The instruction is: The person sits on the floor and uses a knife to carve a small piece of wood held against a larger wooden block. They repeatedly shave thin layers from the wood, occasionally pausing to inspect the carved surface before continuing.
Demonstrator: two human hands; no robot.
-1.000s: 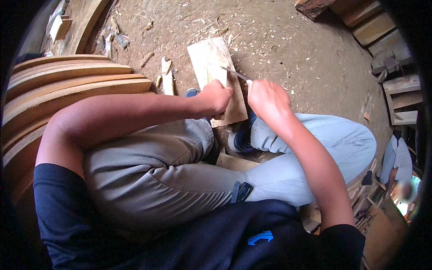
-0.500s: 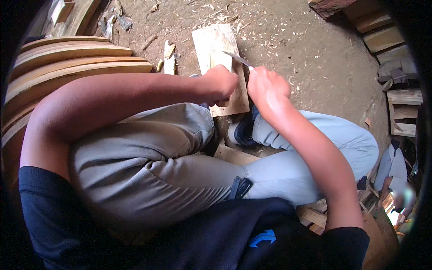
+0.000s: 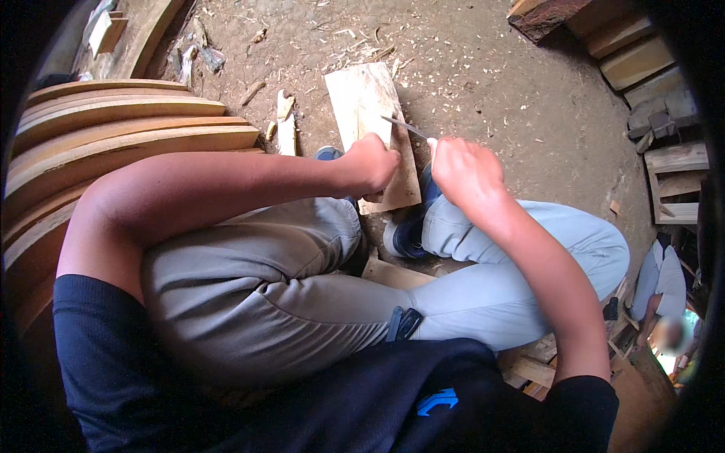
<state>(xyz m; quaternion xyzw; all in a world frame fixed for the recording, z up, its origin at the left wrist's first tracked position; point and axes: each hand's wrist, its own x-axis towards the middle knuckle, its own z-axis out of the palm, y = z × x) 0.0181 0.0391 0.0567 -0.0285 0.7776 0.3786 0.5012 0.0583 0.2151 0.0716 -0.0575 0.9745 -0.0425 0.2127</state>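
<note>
A knife (image 3: 408, 128) is gripped in my right hand (image 3: 470, 170). Its thin blade points left and slightly away from me, over a pale flat board (image 3: 406, 181). Above the near part of that board is my left hand (image 3: 374, 164), closed in a fist around a light wooden piece (image 3: 373, 134). The fingers and the board's similar colour hide most of this piece's outline. The blade tip lies close to the piece; whether it touches cannot be made out. The board slopes between my shoes, in front of my bent legs.
Long curved planks (image 3: 136, 143) are stacked at my left. A narrow wood scrap (image 3: 285, 124) and many shavings lie on the dirt floor (image 3: 513, 90). Wooden blocks and frames (image 3: 680, 185) line the right side. Another person (image 3: 668, 291) is at the far lower right.
My right hand and the knife have shifted a little to the right, off the wooden piece. The whole view sits slightly lower; my left hand keeps its hold.
</note>
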